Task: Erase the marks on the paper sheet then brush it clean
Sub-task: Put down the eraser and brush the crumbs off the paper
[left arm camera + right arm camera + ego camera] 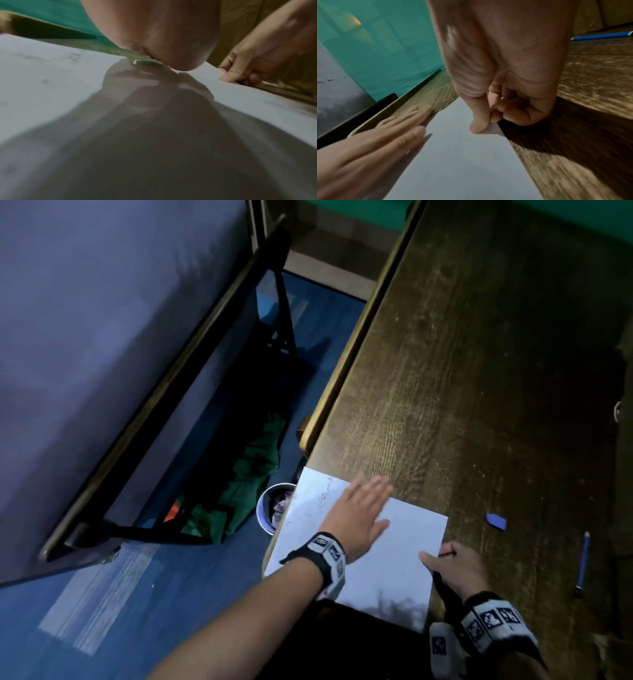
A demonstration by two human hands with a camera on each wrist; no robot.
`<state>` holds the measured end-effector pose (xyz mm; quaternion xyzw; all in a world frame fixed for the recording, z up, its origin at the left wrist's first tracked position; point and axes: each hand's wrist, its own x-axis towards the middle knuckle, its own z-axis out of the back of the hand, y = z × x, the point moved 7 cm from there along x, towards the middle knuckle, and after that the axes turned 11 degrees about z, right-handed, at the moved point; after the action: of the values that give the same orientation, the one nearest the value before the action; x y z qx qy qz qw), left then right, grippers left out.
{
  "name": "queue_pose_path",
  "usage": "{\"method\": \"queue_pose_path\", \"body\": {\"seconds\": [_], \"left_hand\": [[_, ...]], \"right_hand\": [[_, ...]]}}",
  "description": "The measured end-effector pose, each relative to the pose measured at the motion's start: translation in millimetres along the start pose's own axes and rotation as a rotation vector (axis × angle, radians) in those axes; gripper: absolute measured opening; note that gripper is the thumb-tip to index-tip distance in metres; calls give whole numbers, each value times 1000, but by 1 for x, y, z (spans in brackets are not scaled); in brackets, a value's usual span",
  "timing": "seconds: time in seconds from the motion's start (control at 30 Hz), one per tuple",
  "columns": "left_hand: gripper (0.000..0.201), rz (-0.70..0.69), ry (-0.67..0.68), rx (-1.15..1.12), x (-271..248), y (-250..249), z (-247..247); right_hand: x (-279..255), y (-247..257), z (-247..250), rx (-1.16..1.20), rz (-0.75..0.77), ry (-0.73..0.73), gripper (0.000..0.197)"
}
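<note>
A white paper sheet (394,546) lies at the near left corner of the wooden table (479,371), part of it past the table's left edge. Small dark specks dot its far left part. My left hand (359,508) lies flat on the sheet (462,155) with straight fingers (406,121). My right hand (455,570) pinches the sheet's right edge between thumb (479,121) and curled fingers. A blue eraser (496,521) and a blue pencil (583,563) lie on the table to the right of the sheet.
A small round bin (274,508) with scraps stands on the blue floor below the sheet's left edge. Green cloth (246,491) lies under a dark-framed bed (102,337) at the left. The table stretches away bare at the back.
</note>
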<state>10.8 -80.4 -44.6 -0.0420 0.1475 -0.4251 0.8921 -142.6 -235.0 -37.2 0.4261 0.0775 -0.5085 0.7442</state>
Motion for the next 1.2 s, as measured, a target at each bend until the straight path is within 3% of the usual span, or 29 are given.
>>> {"method": "queue_pose_path", "body": {"seconds": [0.1, 0.27, 0.33, 0.4, 0.5, 0.57, 0.63, 0.83, 0.93, 1.03, 1.1, 1.2], "left_hand": [[67, -106, 37, 109, 1, 0, -8], [61, 207, -56, 100, 5, 88, 16], [61, 274, -73, 137, 4, 98, 23], [61, 236, -65, 107, 8, 79, 25], [67, 20, 42, 26, 6, 19, 7], [70, -152, 72, 109, -10, -15, -13], [68, -223, 77, 187, -23, -18, -26], [63, 82, -19, 132, -12, 70, 13], [64, 135, -44, 107, -8, 68, 22], [67, 35, -10, 7, -2, 29, 19], [68, -86, 18, 72, -1, 5, 9], [66, -104, 34, 160, 6, 22, 6]], "right_hand": [[2, 1, 0, -10, 4, 18, 22], [1, 1, 1, -24, -19, 24, 24], [1, 1, 2, -39, -20, 23, 24], [1, 0, 2, -51, -35, 25, 24], [2, -3, 2, -73, -55, 36, 25], [2, -1, 3, -75, -57, 40, 24], [0, 0, 4, -74, -56, 37, 22], [0, 2, 4, -100, -54, 34, 27], [-1, 2, 5, -84, -66, 30, 27], [0, 2, 2, -87, -60, 42, 24], [0, 4, 3, -82, -55, 60, 25], [2, 6, 4, -102, -38, 97, 36]]}}
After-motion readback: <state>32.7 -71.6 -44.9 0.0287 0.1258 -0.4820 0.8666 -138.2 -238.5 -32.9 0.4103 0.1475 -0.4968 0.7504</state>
